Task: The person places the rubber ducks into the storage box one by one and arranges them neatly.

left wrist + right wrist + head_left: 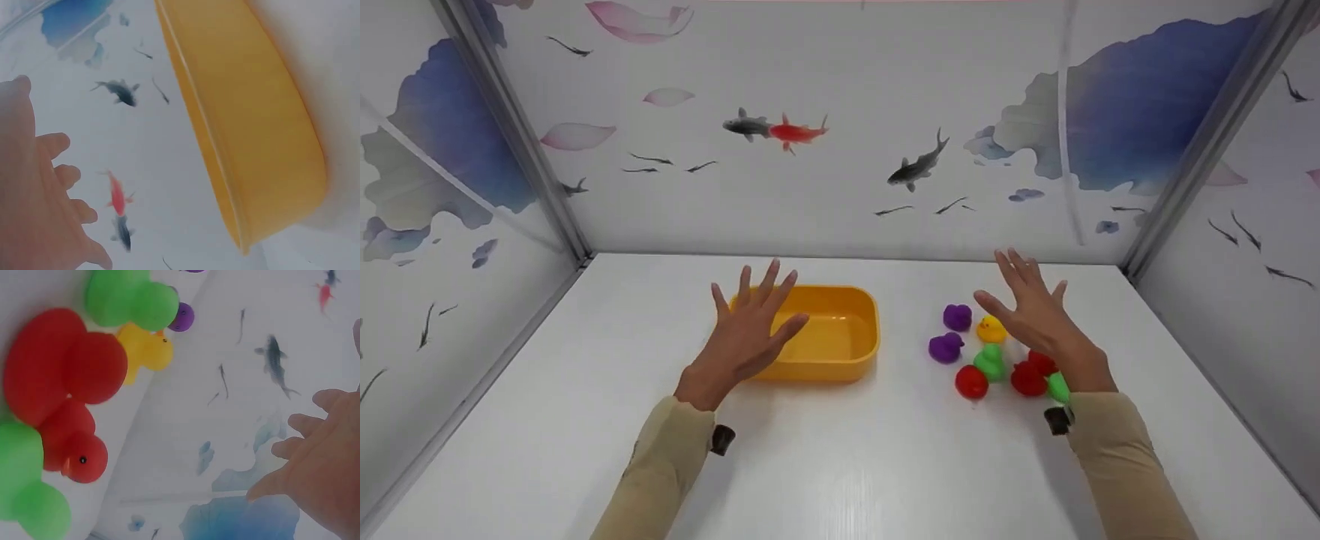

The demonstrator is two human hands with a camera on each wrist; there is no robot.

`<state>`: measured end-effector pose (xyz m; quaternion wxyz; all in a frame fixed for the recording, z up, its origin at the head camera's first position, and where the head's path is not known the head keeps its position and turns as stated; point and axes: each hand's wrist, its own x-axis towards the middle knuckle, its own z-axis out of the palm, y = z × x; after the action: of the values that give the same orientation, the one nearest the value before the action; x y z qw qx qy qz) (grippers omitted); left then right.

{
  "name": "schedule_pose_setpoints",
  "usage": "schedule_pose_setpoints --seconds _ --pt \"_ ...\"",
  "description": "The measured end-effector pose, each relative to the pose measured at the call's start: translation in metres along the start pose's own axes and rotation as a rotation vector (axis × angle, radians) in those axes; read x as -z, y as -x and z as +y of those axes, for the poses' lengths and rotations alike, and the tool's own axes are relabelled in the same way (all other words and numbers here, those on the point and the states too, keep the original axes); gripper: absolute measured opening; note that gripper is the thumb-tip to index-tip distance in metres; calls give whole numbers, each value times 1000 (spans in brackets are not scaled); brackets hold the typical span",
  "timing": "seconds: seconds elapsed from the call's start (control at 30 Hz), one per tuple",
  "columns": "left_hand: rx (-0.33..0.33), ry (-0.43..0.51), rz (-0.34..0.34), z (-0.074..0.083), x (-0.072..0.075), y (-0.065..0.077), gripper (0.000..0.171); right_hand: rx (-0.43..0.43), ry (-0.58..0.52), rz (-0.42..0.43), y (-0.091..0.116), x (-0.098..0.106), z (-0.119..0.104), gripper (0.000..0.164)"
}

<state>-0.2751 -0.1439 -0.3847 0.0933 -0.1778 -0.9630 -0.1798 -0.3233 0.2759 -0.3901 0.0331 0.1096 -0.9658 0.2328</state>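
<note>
My left hand (750, 330) hovers with spread fingers over the left side of a yellow plastic basin (840, 370), holding nothing. In the left wrist view the basin's outer wall (264, 124) stands apart from the hand (39, 191). My right hand (1039, 311), fingers extended, is held above a group of small rubber ducks. Among them are a purple duck (945, 347), a yellow duck (991, 328), a green duck (990, 364) and a red duck (972, 382). The right wrist view shows red ducks (84, 439) close up; the right hand (320, 461) touches none. My wrist partly covers the rearmost ones.
A white table (840, 457) carries the basin and the ducks. White panels (840, 202) painted with fish and lotus leaves enclose its back and sides, joined by grey metal posts (1192, 142) at the corners.
</note>
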Motion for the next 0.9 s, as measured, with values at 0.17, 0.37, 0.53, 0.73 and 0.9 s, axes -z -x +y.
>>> schedule_pose_setpoints --seconds 0.17,0.37,0.53,0.73,0.9 --pt "56 142 15 -7 -2 12 69 -41 -98 26 20 2 6 88" --pt "137 299 43 -27 -5 25 62 -112 -211 44 33 5 22 84" --pt "182 452 47 -39 -3 29 61 -170 -323 122 48 14 47 78" --pt "257 552 60 -56 0 29 65 -186 -404 197 61 22 73 71" --pt "340 637 -9 -68 -5 29 65 -215 -445 69 67 15 96 76"
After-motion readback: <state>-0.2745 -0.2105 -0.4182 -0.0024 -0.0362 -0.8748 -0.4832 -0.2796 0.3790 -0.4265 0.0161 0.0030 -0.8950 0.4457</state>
